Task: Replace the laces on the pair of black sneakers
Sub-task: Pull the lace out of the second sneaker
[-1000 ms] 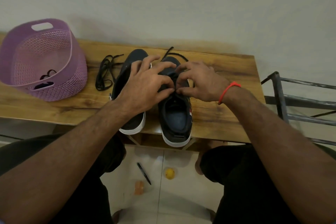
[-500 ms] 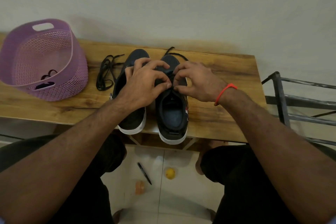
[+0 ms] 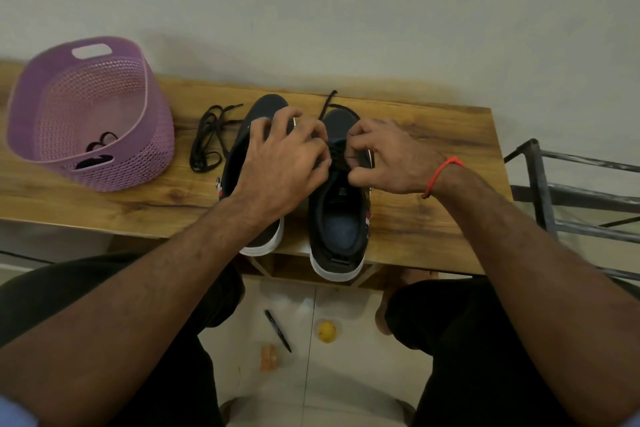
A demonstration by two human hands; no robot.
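Two black sneakers with white soles stand side by side on the wooden table, heels toward me. My left hand reaches over the left sneaker and pinches the black lace at the throat of the right sneaker. My right hand, with an orange band on its wrist, pinches the same lace from the right side. A loose end of that lace trails past the toe. A separate bundle of black laces lies left of the sneakers.
A purple perforated basket holding a dark item stands at the table's left. A grey metal rack is to the right. On the tiled floor below lie a pen, a yellow ball and a small orange object.
Both hands stay at the right sneaker's throat, working the lace with small finger movements. The view shifted slightly, and the right sneaker's heel sits a little farther over the table's front edge.
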